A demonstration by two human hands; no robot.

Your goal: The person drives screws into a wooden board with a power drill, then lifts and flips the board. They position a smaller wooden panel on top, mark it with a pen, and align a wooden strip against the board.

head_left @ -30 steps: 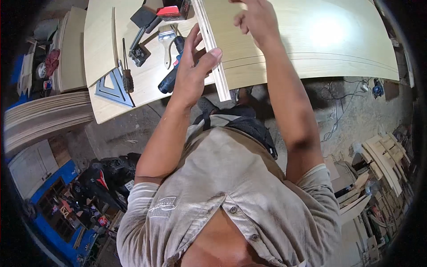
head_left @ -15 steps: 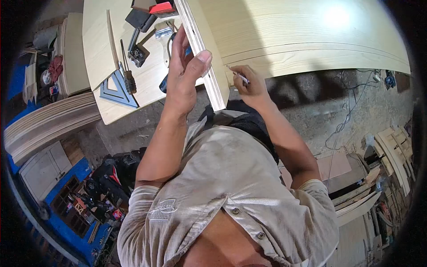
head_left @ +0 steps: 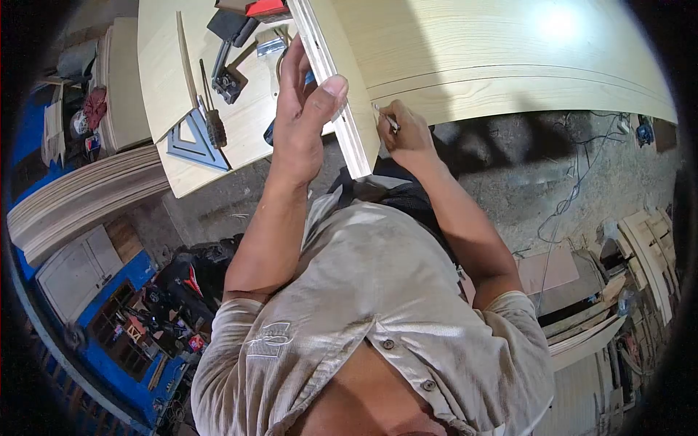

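Note:
An upright plywood board (head_left: 352,144) stands on edge on the worktop, its layered edge facing me. My left hand (head_left: 299,127) grips it, thumb over the edge and fingers along the left face. On the other side, my right hand (head_left: 408,136) is closed around a pen (head_left: 393,124), its tip close to the board's right face. Under the pen hand lies a wide wood-grain panel (head_left: 480,54) with dark curved lines drawn near its front edge.
On the left part of the worktop (head_left: 243,138) lie a blue speed square (head_left: 198,142), a dark-handled screwdriver (head_left: 215,131), a black clamp-like tool (head_left: 227,86) and a paintbrush (head_left: 270,49). Curved stacked boards (head_left: 87,196) stand at left. Cables (head_left: 571,185) trail over the floor at right.
The pen in my right hand has tilted and its tip has shifted slightly, staying beside the board. My left hand keeps its grip. The whole view has shifted a little.

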